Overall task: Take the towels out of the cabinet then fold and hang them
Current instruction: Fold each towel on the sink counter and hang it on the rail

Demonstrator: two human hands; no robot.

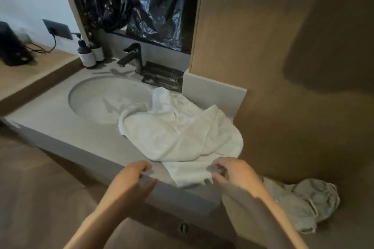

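White and crumpled, the towel (182, 133) lies heaped on the counter (66, 135) to the right of the sink (97, 95). One fold spills over the rim into the basin, which holds nothing else that shows. The cloth is rumpled in loose ridges, not folded. Its near corner hangs a little over the counter's front edge.

The right hand (232, 172) is at that corner, with fingers (217, 166) and thumb curved toward each other on either side of the cloth's edge. Blur hides whether its grip has closed on the towel. The left hand (133, 176) hovers over the counter's front edge just left of the corner. Its grip is half open in a loose C and holds nothing.

Low on the right, beside the counter, lies a second towel (307, 204), greyer in the shadow and bunched up.

Behind the sink stands a dark tap (131, 56), with a black tray (164, 77) beside it and two pump bottles (88, 54) to its left. Black plastic sheet (137, 0) covers the wall above. At far left a plug sits in a socket (57, 29).
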